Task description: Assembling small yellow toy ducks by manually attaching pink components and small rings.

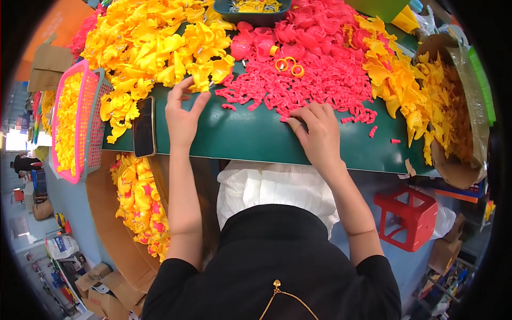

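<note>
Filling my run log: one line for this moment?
left hand: at yellow parts | right hand: on pink pieces | green table

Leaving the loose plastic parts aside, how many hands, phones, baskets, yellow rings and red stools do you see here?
Hands: 2, left hand and right hand
Phone: 1
Pink mesh basket: 1
Yellow rings: 3
Red stool: 1
Total: 8

A red plastic stool (410,217) stands on the pale blue floor (74,202) beside cardboard boxes (104,290).
</note>
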Action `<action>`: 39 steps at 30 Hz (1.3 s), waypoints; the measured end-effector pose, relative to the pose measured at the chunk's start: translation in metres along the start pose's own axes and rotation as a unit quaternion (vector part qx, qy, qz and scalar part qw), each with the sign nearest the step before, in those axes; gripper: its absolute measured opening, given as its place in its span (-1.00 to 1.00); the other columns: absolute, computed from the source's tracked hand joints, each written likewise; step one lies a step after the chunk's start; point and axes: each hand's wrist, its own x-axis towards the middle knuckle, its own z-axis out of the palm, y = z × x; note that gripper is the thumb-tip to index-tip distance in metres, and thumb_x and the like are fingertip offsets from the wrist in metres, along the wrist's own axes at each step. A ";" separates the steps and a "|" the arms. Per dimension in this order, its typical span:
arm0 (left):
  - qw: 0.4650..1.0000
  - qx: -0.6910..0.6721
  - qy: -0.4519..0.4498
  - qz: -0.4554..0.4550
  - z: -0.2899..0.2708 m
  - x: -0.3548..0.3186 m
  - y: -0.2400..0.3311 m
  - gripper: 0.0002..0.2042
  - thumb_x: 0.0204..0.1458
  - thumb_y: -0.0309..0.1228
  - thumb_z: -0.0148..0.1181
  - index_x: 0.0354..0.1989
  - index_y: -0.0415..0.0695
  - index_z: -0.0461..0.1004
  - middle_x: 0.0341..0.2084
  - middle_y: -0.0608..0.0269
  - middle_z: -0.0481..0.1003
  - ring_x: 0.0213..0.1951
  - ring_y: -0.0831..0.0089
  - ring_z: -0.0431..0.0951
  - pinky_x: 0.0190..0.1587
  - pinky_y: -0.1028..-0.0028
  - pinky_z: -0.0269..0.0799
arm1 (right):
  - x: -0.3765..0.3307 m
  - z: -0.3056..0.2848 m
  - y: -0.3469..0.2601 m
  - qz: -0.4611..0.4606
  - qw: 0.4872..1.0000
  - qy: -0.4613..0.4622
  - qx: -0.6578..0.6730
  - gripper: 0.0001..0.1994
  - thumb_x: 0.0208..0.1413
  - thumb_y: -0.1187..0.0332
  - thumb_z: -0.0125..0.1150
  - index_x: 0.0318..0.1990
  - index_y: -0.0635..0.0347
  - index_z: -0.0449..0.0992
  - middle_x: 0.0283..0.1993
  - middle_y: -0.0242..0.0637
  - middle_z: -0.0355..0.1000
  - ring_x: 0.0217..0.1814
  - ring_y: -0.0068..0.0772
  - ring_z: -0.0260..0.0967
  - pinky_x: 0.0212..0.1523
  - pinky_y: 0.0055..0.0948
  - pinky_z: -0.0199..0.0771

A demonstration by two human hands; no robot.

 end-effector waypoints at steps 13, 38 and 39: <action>0.862 -0.414 -0.201 -0.210 0.029 -0.063 0.050 -0.66 0.28 -0.32 0.00 0.18 -0.15 0.31 -0.13 0.19 0.47 -0.30 0.46 0.52 -0.26 0.50 0.44 | -0.013 0.009 0.000 0.018 0.999 -0.016 0.045 -0.86 -0.08 0.47 0.36 -0.32 0.19 0.58 -0.36 -0.30 0.41 -0.24 -0.23 0.30 -0.22 -0.33 0.33; 0.935 0.199 -0.143 0.256 0.065 -0.086 0.074 -0.77 -0.11 -0.58 0.30 -0.24 -0.26 0.48 -0.20 0.14 0.52 -0.15 0.18 0.47 -0.11 0.32 0.46 | -0.006 0.014 -0.002 0.010 0.996 -0.028 0.090 -0.88 -0.11 0.49 0.37 -0.34 0.21 0.63 -0.47 -0.32 0.44 -0.41 -0.32 0.33 -0.37 -0.40 0.35; 0.934 0.194 -0.152 0.260 0.065 -0.087 0.075 -0.78 -0.11 -0.58 0.30 -0.25 -0.26 0.48 -0.20 0.13 0.52 -0.15 0.18 0.47 -0.10 0.32 0.46 | -0.006 0.014 -0.001 -0.003 0.996 -0.028 0.082 -0.87 -0.11 0.48 0.37 -0.33 0.21 0.63 -0.48 -0.33 0.43 -0.40 -0.32 0.32 -0.36 -0.38 0.34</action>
